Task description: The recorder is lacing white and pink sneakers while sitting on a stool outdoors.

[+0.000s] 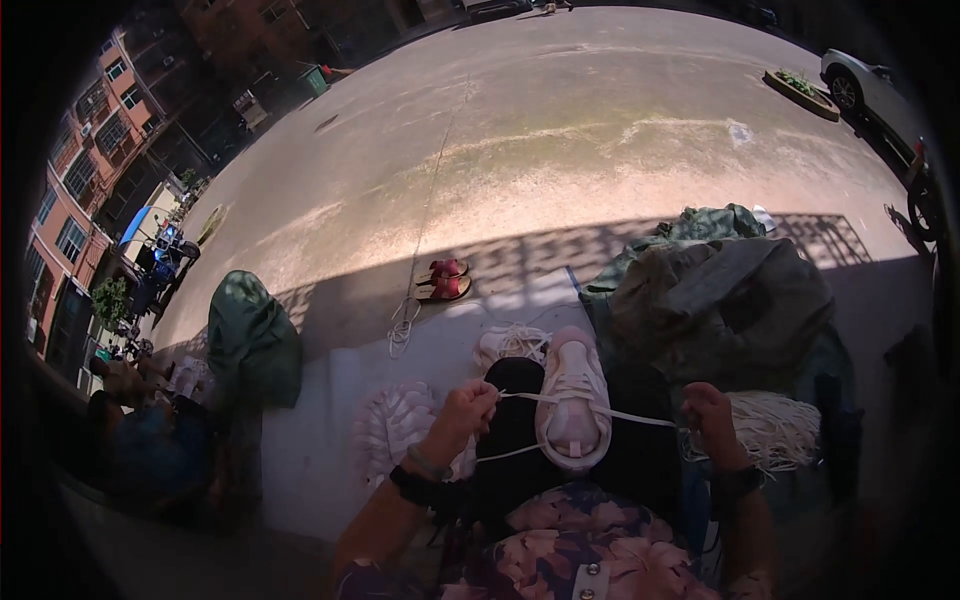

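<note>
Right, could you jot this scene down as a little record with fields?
Shoe: pale pink, on the lap, toe pointing away
Left hand: pinching a white lace
Right hand: near lace on the shoe's other side; grip unclear
Far right: bundle of pale laces
Beyond: red sandals on the ground
Light: shade nearby, sun farther out

Pale paved ground (560, 110) fills the upper middle of the frame, sunlit, with a latticed shadow (540, 250) across its nearer part. A reddish building (80, 205) with windows (71, 241) stands at left; a white car (885, 90) and planter (797, 96) occupy the upper right.
</note>
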{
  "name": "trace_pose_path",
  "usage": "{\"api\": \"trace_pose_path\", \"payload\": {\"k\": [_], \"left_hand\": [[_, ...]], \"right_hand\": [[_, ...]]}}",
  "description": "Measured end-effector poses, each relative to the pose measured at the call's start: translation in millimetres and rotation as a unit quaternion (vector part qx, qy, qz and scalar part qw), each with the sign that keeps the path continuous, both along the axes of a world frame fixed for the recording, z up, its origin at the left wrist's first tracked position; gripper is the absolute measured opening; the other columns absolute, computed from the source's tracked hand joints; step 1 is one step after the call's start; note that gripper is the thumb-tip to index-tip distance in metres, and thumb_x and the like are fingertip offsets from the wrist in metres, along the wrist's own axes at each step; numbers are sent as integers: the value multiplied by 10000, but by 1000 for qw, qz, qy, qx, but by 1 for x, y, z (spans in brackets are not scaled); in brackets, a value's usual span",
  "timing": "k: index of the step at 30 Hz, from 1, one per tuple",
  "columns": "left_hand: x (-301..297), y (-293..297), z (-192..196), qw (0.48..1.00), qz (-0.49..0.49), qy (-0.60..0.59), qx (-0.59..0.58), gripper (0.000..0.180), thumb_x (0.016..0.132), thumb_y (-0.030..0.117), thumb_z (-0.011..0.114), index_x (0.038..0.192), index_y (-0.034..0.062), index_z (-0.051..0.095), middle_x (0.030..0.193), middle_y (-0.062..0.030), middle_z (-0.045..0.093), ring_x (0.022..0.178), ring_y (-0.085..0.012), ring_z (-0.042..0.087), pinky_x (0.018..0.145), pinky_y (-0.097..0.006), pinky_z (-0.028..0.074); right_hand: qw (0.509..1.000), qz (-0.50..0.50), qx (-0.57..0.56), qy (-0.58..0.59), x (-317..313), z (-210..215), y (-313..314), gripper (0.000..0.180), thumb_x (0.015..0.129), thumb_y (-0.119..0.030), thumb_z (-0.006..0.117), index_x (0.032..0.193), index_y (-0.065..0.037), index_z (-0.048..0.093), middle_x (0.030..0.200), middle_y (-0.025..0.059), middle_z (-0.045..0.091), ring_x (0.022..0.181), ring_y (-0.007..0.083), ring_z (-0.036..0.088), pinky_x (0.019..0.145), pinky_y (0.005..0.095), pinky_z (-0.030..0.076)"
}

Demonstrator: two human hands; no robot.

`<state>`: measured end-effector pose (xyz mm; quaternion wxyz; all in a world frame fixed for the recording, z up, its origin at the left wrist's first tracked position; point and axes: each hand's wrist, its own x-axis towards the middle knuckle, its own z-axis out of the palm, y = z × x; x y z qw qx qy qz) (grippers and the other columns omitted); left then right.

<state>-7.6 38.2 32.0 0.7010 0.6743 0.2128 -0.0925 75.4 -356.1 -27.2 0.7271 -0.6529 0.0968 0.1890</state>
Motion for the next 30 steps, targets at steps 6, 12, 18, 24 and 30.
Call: {"api": "trace_pose_path", "payload": {"k": [6,12,18,24,30], "left_hand": [[13,-50,18,995,-101,-17,11,92,912,127,528,911,38,547,670,6,549,494,-32,468,493,-170,419],[3,-81,2,809,-146,-390,414,45,792,48,584,832,31,591,795,-116,602,710,-265,584,657,-341,457],[9,-94,-4,680,-221,-367,595,149,721,101,564,847,27,593,1092,-137,559,1053,-320,490,954,-453,321],[8,-87,-12,628,-223,-379,643,160,717,94,544,845,7,586,1159,-154,541,1116,-347,464,977,-508,304],[15,-86,-28,647,-207,-354,643,134,720,90,539,814,-2,566,1191,-165,526,1147,-382,441,982,-520,301]], "right_hand": [[977,160,-44,-131,-7,29,75,147,865,-87,531,961,-18,618,726,1,599,635,42,514,560,197,422],[923,144,-160,-320,-24,25,95,148,819,-94,593,944,-15,609,720,70,598,619,149,560,572,268,442],[835,156,-281,-447,-34,30,115,232,722,-139,663,919,-38,591,749,103,537,695,282,568,601,371,455],[793,175,-283,-510,-29,26,130,238,691,-145,675,887,-56,573,792,109,510,751,293,558,627,389,452],[766,169,-297,-544,-14,9,136,131,703,-108,613,805,-64,544,771,92,488,744,279,550,628,385,443]]}}
